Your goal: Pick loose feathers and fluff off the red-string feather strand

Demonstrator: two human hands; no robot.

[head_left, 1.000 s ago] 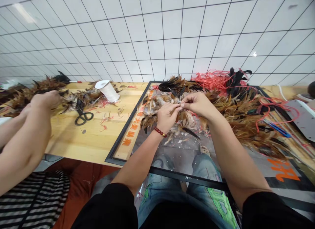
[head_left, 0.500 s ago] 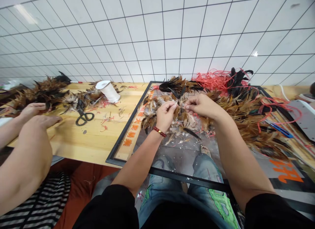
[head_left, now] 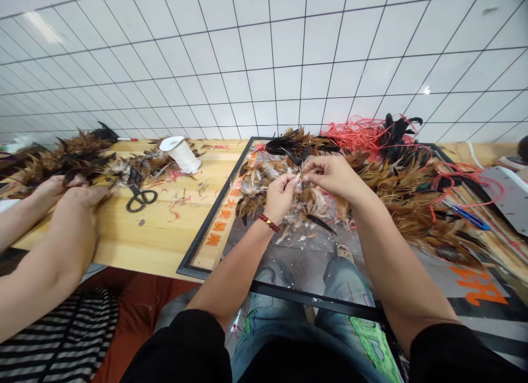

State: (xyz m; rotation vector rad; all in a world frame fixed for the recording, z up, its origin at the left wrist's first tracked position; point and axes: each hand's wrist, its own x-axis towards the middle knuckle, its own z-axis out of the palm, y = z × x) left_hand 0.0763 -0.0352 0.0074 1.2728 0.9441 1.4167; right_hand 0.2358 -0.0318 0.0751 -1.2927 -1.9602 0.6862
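Note:
My left hand, with a red bead bracelet on its wrist, is closed in a pinch over the feather pile. Something small and pale shows at its fingertips, apparently the quill end of a feather. My right hand meets it from the right, thumb and finger pinched together; what lies between them is too small to make out. Loose brown and whitish feathers lie below both hands. Dark feathers point up just behind the fingertips. All this is on a black-framed glass panel.
Brown feather bundles and tangled red string lie to the right, with a blue cutter. At left are a white thread spool, black scissors and another person's hands near feathers. A tiled wall stands behind.
My hands have come together; the right hand moved left until its fingertips reached the left's. The other person's hands shifted slightly at the feathers on the left.

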